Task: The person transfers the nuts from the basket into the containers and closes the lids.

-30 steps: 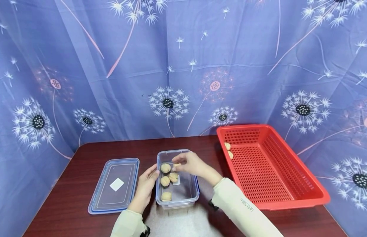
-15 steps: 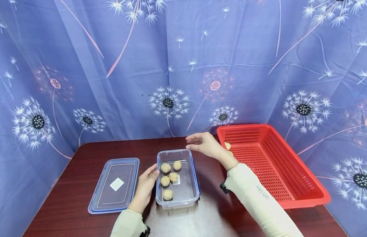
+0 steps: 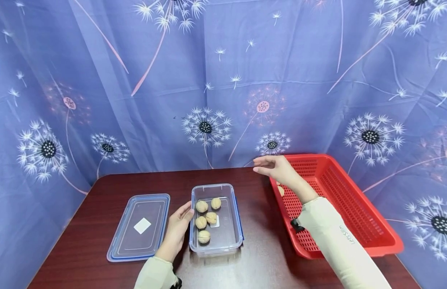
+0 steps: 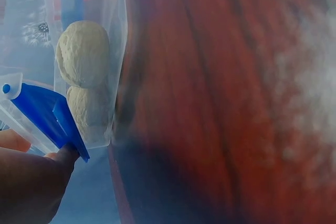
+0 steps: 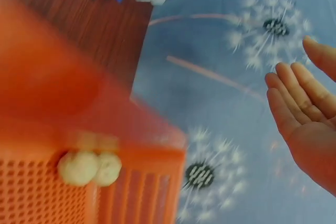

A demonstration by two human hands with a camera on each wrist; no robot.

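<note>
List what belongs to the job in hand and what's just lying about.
Seemingly in the job:
Clear box, five walnuts inside
Red basket, two more walnuts inside
Left hand, touching the box
Right hand, empty

Apparently just lying about:
Lid, untouched, perhaps for later
Curtain, mere backdrop

A curtained-off nook, with blue dandelion-print fabric (image 3: 223, 68) hanging behind and beside a dark table (image 3: 259, 208)

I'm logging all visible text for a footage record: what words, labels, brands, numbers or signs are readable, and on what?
"Let'sSlim", small and slanted, on the right sleeve.
White square on the flat lid: no legible writing.
White patch in the clear box: no legible writing.
</note>
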